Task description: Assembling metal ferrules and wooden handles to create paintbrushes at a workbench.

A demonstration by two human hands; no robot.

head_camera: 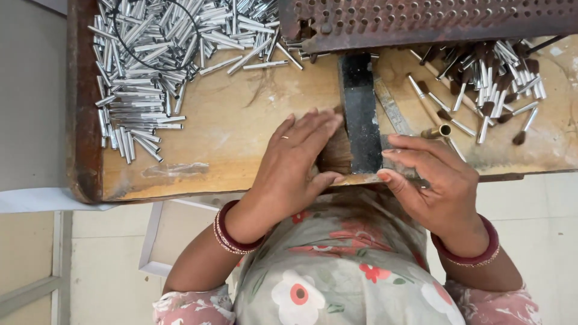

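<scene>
My left hand lies flat over a tuft of brown bristle hair at the wooden table's near edge, fingers spread and pressing on it, thumb curled under the tuft. My right hand rests on the other side of a dark metal block, its fingertips touching the block's lower right side. A small brass-coloured tube lies just beyond my right fingers. Whether my right hand pinches anything is hidden.
A big pile of shiny metal tubes covers the table's far left. Finished small brushes with brown tips lie at the far right. A rusty perforated metal plate spans the back. The wooden tabletop shows between them.
</scene>
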